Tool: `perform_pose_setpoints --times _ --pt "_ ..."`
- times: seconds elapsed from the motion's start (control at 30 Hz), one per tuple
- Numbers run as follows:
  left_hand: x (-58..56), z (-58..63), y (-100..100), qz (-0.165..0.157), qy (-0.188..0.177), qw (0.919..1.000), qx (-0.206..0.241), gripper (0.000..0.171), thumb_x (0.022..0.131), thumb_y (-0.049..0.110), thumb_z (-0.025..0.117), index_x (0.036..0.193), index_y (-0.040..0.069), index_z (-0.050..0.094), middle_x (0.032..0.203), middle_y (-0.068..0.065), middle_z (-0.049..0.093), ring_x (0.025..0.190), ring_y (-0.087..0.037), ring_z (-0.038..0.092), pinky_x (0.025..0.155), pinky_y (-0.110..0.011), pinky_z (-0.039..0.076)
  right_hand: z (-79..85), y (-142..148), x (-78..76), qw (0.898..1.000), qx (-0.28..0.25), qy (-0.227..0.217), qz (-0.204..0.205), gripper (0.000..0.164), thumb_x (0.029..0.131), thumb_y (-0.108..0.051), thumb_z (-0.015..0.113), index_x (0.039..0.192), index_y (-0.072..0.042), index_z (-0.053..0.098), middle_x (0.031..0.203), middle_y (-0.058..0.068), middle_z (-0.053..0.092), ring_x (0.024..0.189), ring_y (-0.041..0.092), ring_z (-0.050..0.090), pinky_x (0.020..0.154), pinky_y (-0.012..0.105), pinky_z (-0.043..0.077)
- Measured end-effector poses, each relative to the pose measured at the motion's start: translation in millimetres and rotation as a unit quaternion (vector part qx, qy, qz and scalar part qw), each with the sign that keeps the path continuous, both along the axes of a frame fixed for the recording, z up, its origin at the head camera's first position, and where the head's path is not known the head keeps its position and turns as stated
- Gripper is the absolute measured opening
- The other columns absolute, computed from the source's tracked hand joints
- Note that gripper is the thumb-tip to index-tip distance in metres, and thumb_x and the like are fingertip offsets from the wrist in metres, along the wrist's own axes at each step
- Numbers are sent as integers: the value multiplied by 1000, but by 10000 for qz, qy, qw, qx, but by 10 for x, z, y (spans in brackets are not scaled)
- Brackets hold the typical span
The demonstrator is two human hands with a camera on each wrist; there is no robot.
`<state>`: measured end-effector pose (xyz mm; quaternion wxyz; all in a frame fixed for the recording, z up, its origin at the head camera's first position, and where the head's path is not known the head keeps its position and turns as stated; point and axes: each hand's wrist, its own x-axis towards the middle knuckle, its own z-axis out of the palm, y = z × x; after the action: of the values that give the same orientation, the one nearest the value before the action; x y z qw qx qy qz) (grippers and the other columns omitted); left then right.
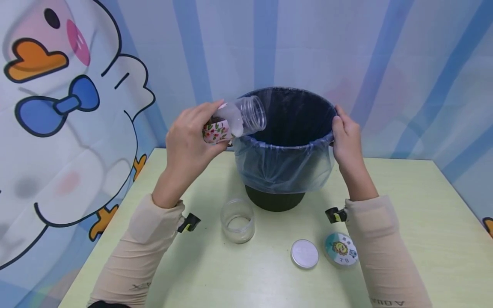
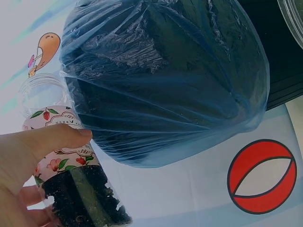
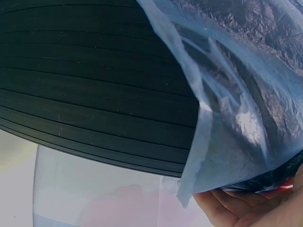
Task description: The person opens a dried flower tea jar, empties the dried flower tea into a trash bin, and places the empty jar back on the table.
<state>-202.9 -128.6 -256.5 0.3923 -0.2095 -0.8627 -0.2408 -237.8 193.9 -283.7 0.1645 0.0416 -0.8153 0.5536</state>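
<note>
My left hand point(image 1: 190, 139) grips a clear plastic jar point(image 1: 252, 115) with a flowered label, tilted on its side. The jar's uncapped mouth reaches over the left rim of a black trash bin point(image 1: 274, 201). In the left wrist view, dark matter shows at the jar's base end point(image 2: 85, 196), and the thumb lies across the label. A translucent blue bag point(image 1: 283, 167) lines the bin and folds down outside it. My right hand point(image 1: 346, 134) pinches the bin's right rim through the bag, thumb on the outside. The bin leans toward me.
On the pale table point(image 1: 192, 273), an uncapped clear jar point(image 1: 237, 222) stands before the bin. A silver lid point(image 1: 304, 254) and a round container with a printed top point(image 1: 341, 249) lie near my right forearm. A cartoon-printed curtain point(image 1: 231, 51) hangs behind.
</note>
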Motion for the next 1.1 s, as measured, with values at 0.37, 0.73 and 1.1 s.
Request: perform_pose_setpoints --times 0.37,0.73,1.1 --pt "-48 59 51 133 221 9989 -391 70 71 16 90 136 16 63 130 -8 64 116 -32 58 87 -52 49 -6 -5 -13 10000 -13 67 -19 50 109 -27 26 156 -9 29 152 17 39 52 5 29 58 18 40" --pt "-86 103 78 155 420 9968 -658 69 72 11 88 136 15 63 130 -7 64 118 -31 57 92 -52 49 3 -11 6 9999 71 96 -55 51 109 -29 26 156 -9 29 131 24 50 55 6 28 59 19 41" --pt "-156 169 120 60 761 9931 -885 63 73 3 85 133 12 65 127 -8 65 119 -30 56 101 -48 45 4 -10 3 9999 104 109 -66 51 109 -29 25 156 -10 30 94 8 45 52 6 28 58 19 42"
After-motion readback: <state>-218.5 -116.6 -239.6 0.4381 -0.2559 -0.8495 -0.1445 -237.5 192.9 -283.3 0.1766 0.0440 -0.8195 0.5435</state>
